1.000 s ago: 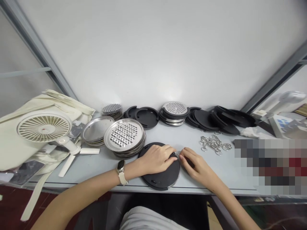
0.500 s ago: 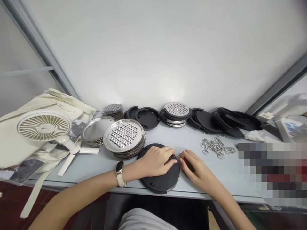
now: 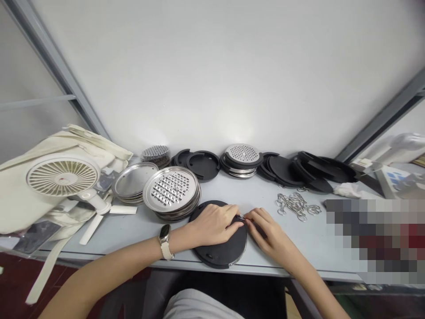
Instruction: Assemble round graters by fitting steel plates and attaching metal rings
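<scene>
A black round plastic holder [image 3: 222, 254] lies flat near the table's front edge, with a thin metal rim showing at its lower right. Across its top rests my left hand [image 3: 214, 225], closed, with thumb and fingers at the holder's right edge. My right hand [image 3: 267, 230] pinches a small metal wire clip [image 3: 242, 217] at that same edge. The clip's ends are hidden by the fingertips of both hands. To the right lies a loose pile of similar wire clips [image 3: 294, 204].
Left of the holder stand stacked round metal graters [image 3: 171, 189] and plain metal discs [image 3: 135, 179]. Along the wall are more black holders [image 3: 203, 166] and a grater stack [image 3: 243, 153]. A white fan [image 3: 63, 177] lies on a cream bag [image 3: 20, 204] at far left.
Both hands remain at the holder's right edge. The right fingertips have shifted slightly on the wire clip, closer to the left fingers. The whole view has moved a little.
</scene>
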A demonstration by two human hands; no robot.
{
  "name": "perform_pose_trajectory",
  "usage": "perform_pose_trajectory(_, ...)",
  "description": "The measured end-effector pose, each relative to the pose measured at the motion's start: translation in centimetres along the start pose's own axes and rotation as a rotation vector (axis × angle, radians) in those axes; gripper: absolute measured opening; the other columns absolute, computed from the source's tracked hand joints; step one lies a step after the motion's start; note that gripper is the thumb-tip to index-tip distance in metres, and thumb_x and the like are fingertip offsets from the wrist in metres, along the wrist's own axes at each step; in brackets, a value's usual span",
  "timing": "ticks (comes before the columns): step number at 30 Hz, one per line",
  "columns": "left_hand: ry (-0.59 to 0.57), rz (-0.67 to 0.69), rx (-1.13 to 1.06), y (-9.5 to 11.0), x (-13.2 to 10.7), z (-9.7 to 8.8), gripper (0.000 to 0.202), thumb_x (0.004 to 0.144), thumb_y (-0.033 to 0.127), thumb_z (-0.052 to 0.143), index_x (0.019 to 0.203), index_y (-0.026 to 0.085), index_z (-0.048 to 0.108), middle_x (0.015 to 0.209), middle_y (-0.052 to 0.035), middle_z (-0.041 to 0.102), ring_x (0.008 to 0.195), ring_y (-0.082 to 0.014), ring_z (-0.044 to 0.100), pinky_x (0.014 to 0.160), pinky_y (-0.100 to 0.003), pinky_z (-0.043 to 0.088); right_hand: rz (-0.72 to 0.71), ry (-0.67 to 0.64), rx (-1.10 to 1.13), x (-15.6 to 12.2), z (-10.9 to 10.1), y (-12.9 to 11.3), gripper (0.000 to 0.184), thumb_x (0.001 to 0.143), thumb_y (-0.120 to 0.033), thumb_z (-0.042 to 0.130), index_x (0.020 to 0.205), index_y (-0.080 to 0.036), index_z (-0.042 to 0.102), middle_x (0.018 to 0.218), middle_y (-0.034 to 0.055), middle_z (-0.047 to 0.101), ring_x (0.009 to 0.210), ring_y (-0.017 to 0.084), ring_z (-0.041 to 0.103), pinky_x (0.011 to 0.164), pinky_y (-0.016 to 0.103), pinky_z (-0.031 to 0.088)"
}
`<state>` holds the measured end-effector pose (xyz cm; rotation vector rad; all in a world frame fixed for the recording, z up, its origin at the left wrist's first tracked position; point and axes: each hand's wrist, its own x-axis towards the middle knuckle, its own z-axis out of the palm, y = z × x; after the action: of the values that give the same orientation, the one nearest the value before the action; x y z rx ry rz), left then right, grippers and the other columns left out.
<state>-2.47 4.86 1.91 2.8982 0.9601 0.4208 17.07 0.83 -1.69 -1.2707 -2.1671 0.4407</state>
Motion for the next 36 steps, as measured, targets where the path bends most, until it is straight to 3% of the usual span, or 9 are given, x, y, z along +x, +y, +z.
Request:
perform_pose_trajectory(11,0.008,-0.009,0.016,-0.2,-0.11,0.52,0.023,0.094,0.039,0.042,0.093,0.018,0.049,0.087,-0.0031,0.063,0.073,-0.0195,0.063,0.06,-0.03,0.04,0.004,0.018,-0.056,-0.05,0.31,0.03,0.02,0.095,-0.021,0.036,0.096,-0.021,0.056,0.086,0.0066,0.053,0.083,0.02,0.053,0.074,0.036,0.047)
perform_pose_trajectory(19,0.014,0.018,-0.018,-0.24,-0.24,0.2,0.022,0.094,0.037,0.042,0.091,0.017,0.051,0.088,-0.0039,0.064,0.076,-0.0185,0.063,0.06,-0.029,0.04,0.04,0.028,-0.048,-0.25,0.11,-0.49,0.014,0.094,-0.022,0.04,0.085,-0.022,0.051,0.082,0.004,0.052,0.078,0.019,0.053,0.07,0.034,0.045)
perform_pose_trajectory(27,0.013,0.011,-0.013,-0.21,-0.22,0.35,0.025,0.095,0.039,0.039,0.091,0.017,0.051,0.088,-0.0039,0.064,0.075,-0.0191,0.063,0.061,-0.029,0.041,0.018,-0.019,-0.001,-0.01,-0.02,-0.19,0.022,0.097,-0.024,0.032,0.082,-0.022,0.048,0.079,0.003,0.051,0.077,0.018,0.054,0.071,0.031,0.045)
perform_pose_trajectory(36,0.02,0.037,-0.01,-0.23,-0.26,0.02,0.02,0.095,0.037,0.04,0.096,0.018,0.048,0.088,-0.0027,0.063,0.074,-0.0188,0.063,0.06,-0.029,0.04,0.063,0.052,-0.024,-0.07,0.36,0.05,0.022,0.097,-0.028,0.036,0.082,-0.022,0.05,0.078,0.0034,0.053,0.075,0.018,0.054,0.07,0.032,0.045)
